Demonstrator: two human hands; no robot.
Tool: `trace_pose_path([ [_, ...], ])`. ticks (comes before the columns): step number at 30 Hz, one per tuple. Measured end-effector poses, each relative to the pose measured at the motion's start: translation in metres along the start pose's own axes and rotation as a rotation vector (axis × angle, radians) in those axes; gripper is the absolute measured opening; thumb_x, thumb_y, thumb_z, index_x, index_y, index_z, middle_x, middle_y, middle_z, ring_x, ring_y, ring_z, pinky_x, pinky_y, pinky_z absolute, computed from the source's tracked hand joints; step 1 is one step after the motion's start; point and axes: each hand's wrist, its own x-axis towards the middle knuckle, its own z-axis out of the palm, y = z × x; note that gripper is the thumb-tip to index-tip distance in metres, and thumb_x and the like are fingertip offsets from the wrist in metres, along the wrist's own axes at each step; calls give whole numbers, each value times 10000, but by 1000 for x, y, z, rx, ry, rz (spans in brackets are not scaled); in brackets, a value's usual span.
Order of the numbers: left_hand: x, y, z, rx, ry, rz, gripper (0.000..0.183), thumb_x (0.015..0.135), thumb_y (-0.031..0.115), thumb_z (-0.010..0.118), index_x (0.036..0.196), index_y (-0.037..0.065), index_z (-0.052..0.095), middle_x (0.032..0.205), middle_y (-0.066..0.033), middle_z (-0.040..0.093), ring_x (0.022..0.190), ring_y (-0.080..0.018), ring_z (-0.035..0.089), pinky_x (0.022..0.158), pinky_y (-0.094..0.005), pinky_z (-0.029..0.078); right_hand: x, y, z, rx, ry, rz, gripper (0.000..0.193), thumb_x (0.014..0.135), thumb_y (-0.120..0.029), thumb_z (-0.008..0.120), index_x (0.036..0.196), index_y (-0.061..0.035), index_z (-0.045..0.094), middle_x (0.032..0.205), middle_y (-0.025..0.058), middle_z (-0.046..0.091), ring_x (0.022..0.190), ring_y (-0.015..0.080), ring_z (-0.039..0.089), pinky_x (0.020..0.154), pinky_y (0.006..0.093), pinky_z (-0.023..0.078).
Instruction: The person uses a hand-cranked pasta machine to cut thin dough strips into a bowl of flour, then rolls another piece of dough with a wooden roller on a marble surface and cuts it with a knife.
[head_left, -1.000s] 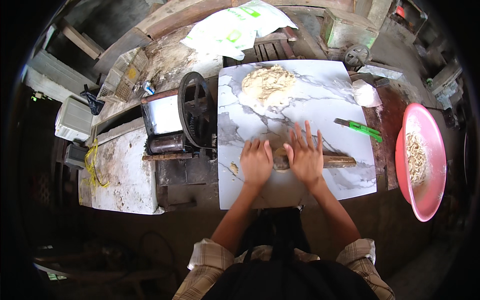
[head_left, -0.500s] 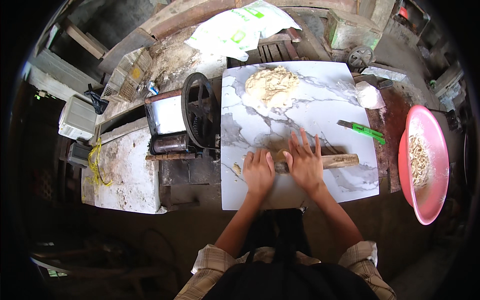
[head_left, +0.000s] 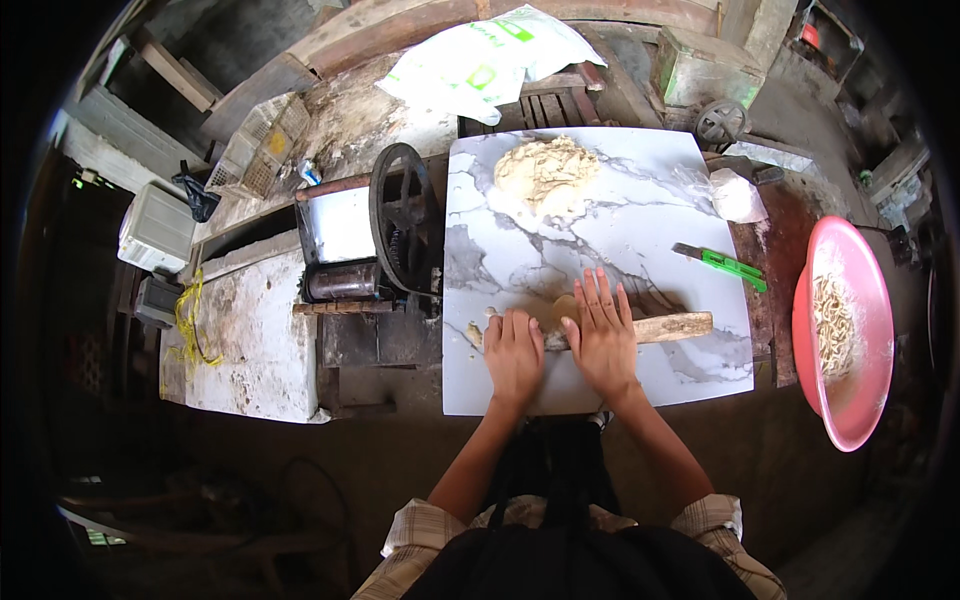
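Note:
A wooden rolling pin (head_left: pixel 672 327) lies crosswise on the near part of a marble-patterned board (head_left: pixel 680 220). My left hand (head_left: pixel 515 360) is curled over its left portion. My right hand (head_left: pixel 605 340) lies flat across its middle, fingers stretched forward. Just beyond the pin, between my hands, a small yellowish piece of dough (head_left: pixel 565 305) shows; the rest of it is hidden under pin and hands. Beside my left fingers is a pale bit (head_left: pixel 474 334), too small to make out. A large rough lump of dough (head_left: pixel 545 170) rests at the board's far side.
Right of centre lies a green utility knife (head_left: pixel 735 268), near a white bag (head_left: pixel 738 195). A pink basin (head_left: pixel 870 330) holding noodle-like strands stands further right. To the left is a roller machine with a handwheel (head_left: pixel 403 220). A white-green sack (head_left: pixel 490 60) lies beyond the board.
Both hands and the rolling pin have shifted slightly toward me. The whole view has also moved a little.

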Motion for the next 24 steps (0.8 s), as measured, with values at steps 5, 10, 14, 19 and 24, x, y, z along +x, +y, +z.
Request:
trace_pose_path([
  [5, 49, 2, 15, 95, 14, 63, 181, 887, 120, 471, 751, 38, 559, 782, -111, 557, 759, -318, 514, 686, -431, 412, 46, 21, 17, -120, 48, 25, 511, 965, -377, 374, 1230, 24, 546, 1422, 138, 391, 1394, 235, 222, 1124, 480, 177],
  [10, 72, -7, 31, -23, -71, -78, 186, 895, 137, 470, 781, 31, 571, 778, -110, 553, 764, -317, 513, 679, -437, 404, 70, 25, 26, -200, 93, 60, 542, 972, -388, 338, 1251, 42, 516, 1426, 139, 385, 1403, 224, 193, 1126, 487, 166],
  [14, 17, -6, 12, -12, 52, 97, 150, 897, 143, 477, 814, 34, 539, 781, -120, 537, 745, -331, 495, 673, -442, 398, 19, 8, 19, -126, -34, 3, 469, 944, -284, 397, 1258, 47, 505, 1424, 155, 381, 1386, 249, 246, 1125, 470, 192],
  [19, -9, -1, -5, -1, -35, -52, 145, 898, 158, 483, 843, 35, 537, 815, -114, 528, 768, -319, 474, 701, -437, 377, 0, -6, 9, -44, 49, -24, 401, 888, -163, 422, 1201, 50, 556, 1365, 173, 451, 1357, 266, 308, 1117, 422, 241],
  [24, 44, -9, 12, 146, 3, 21, 192, 901, 176, 485, 849, 17, 580, 840, -105, 538, 830, -299, 479, 735, -438, 363, 54, 8, 27, -64, 20, 2, 415, 921, -207, 405, 1233, 33, 537, 1376, 154, 448, 1359, 258, 308, 1116, 430, 240],
])
